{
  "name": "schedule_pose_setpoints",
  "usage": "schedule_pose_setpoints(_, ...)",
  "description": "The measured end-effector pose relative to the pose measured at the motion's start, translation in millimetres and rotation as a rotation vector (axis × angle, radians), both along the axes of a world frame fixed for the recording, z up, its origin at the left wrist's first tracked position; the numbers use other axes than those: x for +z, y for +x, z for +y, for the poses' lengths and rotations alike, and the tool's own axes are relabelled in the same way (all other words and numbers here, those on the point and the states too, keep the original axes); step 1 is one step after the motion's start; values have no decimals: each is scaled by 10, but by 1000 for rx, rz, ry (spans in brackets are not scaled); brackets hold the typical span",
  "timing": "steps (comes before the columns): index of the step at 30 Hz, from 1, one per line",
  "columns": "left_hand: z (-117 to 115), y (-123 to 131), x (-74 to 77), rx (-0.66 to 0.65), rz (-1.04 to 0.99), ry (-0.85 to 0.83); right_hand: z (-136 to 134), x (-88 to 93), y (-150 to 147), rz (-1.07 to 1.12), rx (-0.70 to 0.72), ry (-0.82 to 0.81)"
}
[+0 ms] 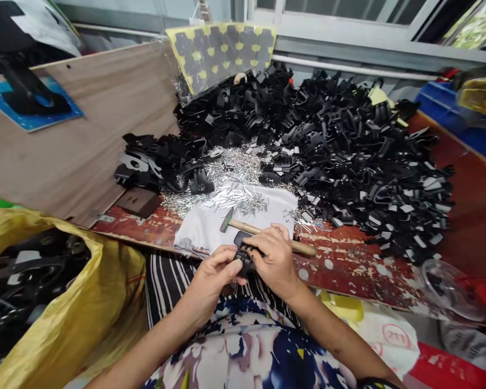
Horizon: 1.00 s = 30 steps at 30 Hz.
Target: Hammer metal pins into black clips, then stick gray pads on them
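A small black plastic clip part (245, 258) is held between my two hands, just in front of the table's near edge. My left hand (221, 270) pinches it from the left with thumb and forefinger. From the right, my right hand (273, 256) grips the same part, its fingers covering some of it. A hammer (243, 226) with a wooden handle lies behind my hands on a white cloth (202, 229); my right hand hides part of the handle. Loose silver pins (238, 197) are heaped on the cloth's far side.
A large pile of black plastic parts (348, 151) covers the back and right of the red table (340, 270). A brown block (139, 202) sits at left, by a wooden board (85, 124). A yellow sack (93, 292) of parts stands lower left; a clear plastic container (449, 286) is at right.
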<state>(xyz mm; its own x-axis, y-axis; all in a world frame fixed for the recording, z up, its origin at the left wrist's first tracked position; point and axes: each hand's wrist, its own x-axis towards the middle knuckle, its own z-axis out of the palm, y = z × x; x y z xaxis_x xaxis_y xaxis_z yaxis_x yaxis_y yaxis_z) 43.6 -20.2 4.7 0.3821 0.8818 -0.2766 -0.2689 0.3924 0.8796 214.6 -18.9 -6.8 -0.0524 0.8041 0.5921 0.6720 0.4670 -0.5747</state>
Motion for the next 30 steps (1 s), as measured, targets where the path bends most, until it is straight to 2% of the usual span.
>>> schedule_pose_setpoints(6, 11, -26, 20, 22, -94, -36, 10, 25, -83, 206, 11, -62)
schedule_pose_setpoints(12, 34, -49, 13, -2, -115, -49, -86, -29, -119, 136, 112, -65)
schedule_pose_setpoints(14, 53, -66, -18, 12, -76, -18, -137, -33, -130, 182, 176, -134)
schedule_pose_setpoints(18, 93, -107, -54, 30, 111, 157, -200, 19, -104, 414, 303, -326)
schedule_pose_setpoints(21, 117, -149, -46, -20, 181, 190, -139, 99, 98, 335, 390, -448)
schedule_pose_setpoints(22, 122, -166, -40, -28, 181, 170, -94, 123, 213, 269, 346, -459)
schedule_pose_setpoints(23, 124, -183, -34, -27, 174, 149, -38, 140, 346, 200, 240, -440)
schedule_pose_setpoints(26, 116, -223, -11, -11, 162, 109, 164, 127, 767, -68, -263, -305)
schedule_pose_setpoints(27, 109, -227, -2, -12, 166, 100, 230, 100, 881, -185, -377, -288)
schedule_pose_setpoints(28, 102, -227, 6, -13, 172, 90, 289, 68, 969, -302, -435, -287)
schedule_pose_setpoints(30, 87, -213, 20, -19, 195, 67, 367, 11, 1053, -477, -430, -280)
